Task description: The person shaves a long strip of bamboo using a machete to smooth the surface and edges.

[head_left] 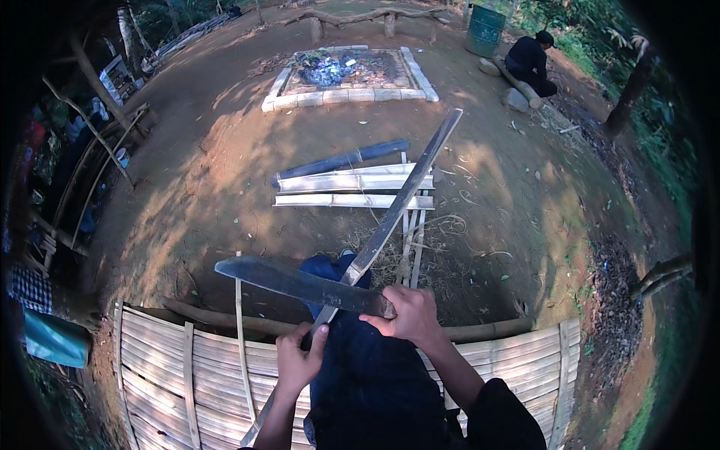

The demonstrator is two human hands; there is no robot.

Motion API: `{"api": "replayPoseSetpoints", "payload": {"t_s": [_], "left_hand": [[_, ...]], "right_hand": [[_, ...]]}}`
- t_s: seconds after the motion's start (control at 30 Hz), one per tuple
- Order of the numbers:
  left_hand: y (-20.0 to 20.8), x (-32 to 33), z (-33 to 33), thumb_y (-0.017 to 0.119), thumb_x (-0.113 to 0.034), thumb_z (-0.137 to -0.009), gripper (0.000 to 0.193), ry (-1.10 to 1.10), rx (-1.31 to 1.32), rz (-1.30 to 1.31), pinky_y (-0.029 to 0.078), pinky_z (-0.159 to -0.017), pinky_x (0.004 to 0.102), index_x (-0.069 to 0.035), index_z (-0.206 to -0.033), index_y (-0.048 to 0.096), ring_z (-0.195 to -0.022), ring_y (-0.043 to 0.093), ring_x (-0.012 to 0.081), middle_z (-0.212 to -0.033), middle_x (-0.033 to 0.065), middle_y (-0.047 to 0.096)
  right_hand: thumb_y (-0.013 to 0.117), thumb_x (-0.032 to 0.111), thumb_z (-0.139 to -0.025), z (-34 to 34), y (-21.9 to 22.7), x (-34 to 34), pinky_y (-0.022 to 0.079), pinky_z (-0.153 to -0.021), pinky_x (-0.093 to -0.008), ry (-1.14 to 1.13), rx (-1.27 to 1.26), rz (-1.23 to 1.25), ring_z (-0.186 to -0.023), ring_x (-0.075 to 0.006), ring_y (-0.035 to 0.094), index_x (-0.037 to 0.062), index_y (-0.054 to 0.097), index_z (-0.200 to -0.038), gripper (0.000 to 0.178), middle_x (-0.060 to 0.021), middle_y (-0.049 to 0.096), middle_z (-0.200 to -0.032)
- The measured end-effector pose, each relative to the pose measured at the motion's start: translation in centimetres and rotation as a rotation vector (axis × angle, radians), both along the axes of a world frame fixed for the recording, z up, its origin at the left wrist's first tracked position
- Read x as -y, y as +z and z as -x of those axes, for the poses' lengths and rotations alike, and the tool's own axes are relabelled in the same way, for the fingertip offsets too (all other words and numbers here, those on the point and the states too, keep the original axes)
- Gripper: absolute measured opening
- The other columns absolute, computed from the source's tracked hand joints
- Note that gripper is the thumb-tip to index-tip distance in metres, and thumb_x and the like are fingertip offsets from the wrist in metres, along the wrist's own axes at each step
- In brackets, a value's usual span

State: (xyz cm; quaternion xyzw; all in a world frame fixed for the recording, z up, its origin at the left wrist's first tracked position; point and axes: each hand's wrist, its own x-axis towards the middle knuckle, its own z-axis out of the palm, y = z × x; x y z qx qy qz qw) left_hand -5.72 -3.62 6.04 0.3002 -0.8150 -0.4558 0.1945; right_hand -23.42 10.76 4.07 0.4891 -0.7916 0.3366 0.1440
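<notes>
My right hand [409, 313] is wrapped round the handle of a machete [289, 283], whose broad dark blade points left across my lap. Closed around the near end of a long bamboo slat [405, 191] is my left hand [298, 360]. The slat slopes up and away to the right, and the blade crosses over it just beyond my left hand. Whether the edge bites into it I cannot tell. On the ground ahead lie pale split bamboo pieces [352, 182] and a darker bamboo length [345, 159], with thin strips [407, 244] beside curled shavings.
I sit on a bamboo-slat platform [154, 367] with a round pole along its front. Farther off are a block-edged fire pit [322, 98], a green barrel [484, 31] and a person [526, 61] in dark clothes seated on a log. Wooden posts [101, 75] stand at left.
</notes>
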Motion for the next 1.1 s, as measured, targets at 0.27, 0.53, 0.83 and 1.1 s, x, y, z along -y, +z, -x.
{"api": "replayPoseSetpoints", "payload": {"t_s": [0.27, 0.53, 0.83, 1.1], "left_hand": [[-1.3, 0.4, -2.7, 0.063, -0.029, -0.091, 0.042, 0.030, 0.070, -0.076, 0.031, -0.043, 0.0318, 0.003, -0.065, 0.055, -0.042, 0.040, 0.0122, -0.046, 0.0110, 0.046], [-1.2, -0.4, -0.9, 0.062, -0.031, -0.090, 0.039, -0.068, 0.120, -0.054, 0.040, -0.048, 0.0381, 0.005, -0.075, 0.061, -0.044, 0.051, 0.0307, -0.051, 0.0174, 0.053], [-1.4, 1.0, -4.9, 0.048, -0.029, -0.097, 0.043, -0.096, 0.264, -0.072, 0.041, -0.050, 0.0447, 0.004, -0.072, 0.056, -0.050, 0.053, 0.0416, -0.054, 0.0225, 0.052], [-4.2, 1.1, -4.6, 0.037, -0.036, -0.101, 0.054, -0.244, 0.346, -0.246, 0.045, -0.063, 0.0453, 0.003, -0.069, 0.058, -0.060, 0.058, 0.0414, -0.057, 0.0216, 0.055]], "right_hand": [[0.061, 0.040, -0.088, 6.1, -2.4, -3.3, 0.044, -0.051, -0.0392, -0.447, 0.541, -0.001, -0.049, -0.0311, 0.056, -0.0007, 0.065, -0.080, 0.042, -0.0140, 0.056, -0.055], [0.068, 0.047, -0.080, -0.8, -1.6, -1.1, 0.044, -0.048, -0.0401, 0.015, 0.410, -0.099, -0.048, -0.0291, 0.057, 0.0045, 0.059, -0.069, 0.045, -0.0091, 0.053, -0.053], [0.062, 0.039, -0.087, 4.7, -3.6, -0.6, 0.040, -0.049, -0.0376, -0.273, 0.494, -0.106, -0.047, -0.0285, 0.053, -0.0019, 0.056, -0.064, 0.048, -0.0124, 0.048, -0.049], [0.057, 0.038, -0.091, 0.6, -5.6, -1.3, 0.039, -0.050, -0.0384, -0.171, 0.747, -0.141, -0.045, -0.0289, 0.049, -0.0045, 0.059, -0.070, 0.048, -0.0137, 0.047, -0.049]]}}
